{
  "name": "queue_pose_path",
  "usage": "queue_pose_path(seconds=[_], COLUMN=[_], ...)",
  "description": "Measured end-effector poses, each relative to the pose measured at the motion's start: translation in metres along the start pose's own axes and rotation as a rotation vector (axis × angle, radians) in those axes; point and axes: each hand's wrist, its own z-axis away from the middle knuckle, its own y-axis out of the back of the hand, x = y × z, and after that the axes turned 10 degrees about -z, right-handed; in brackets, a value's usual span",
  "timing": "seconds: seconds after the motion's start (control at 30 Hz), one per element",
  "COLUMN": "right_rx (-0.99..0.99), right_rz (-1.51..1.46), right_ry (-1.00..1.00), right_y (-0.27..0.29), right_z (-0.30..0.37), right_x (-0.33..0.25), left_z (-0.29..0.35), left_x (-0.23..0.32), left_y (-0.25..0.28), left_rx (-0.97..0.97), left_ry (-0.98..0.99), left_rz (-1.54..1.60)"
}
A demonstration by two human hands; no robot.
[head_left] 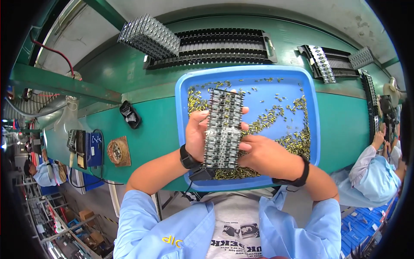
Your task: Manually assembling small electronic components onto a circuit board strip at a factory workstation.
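Observation:
My left hand (196,134) is closed round a long circuit board panel (223,125) crowded with small silvery and black parts. Its thumb lies on the left edge, and fingertips show past the right edge. The panel is held up over a blue plastic tray (183,93). At the panel's lower right edge is my right hand (269,157), its fingers bent and pressed together; what they pinch, if anything, is hidden. Many small yellow-and-dark cylindrical parts (297,142) lie scattered in the tray, thickest along its sides and near edge.
Behind the tray stands a long black rack (224,45) with a stack of panels (151,36) at its left. Another rack (340,58) is at far right. Left on the green bench are a black pouch (130,115), a round dish (119,152) and a blue device (93,149). Co-workers sit at both sides.

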Motion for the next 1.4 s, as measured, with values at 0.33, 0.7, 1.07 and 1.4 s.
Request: queue_pose_path(seconds=[0.33, 0.7, 1.07, 1.4], right_rx=[-0.12, 0.678, 0.787, 0.809], right_rz=[-0.739, -1.283, -1.167, -1.238], right_ry=[-0.321, -0.424, -0.226, -0.246], right_y=[0.07, 0.013, -0.004, -0.003], right_z=[-0.003, -0.015, -0.005, -0.011], right_x=[-0.008, 0.021, 0.029, 0.02], left_z=[-0.006, -0.01, -0.011, -0.009], left_x=[-0.002, -0.004, -0.007, -0.007], left_y=[-0.006, -0.006, -0.007, -0.003], left_rx=[0.173, 0.222, 0.185, 0.177], left_ry=[-0.081, -0.034, -0.021, -0.016], left_rz=[-0.082, -0.125, -0.082, -0.096])
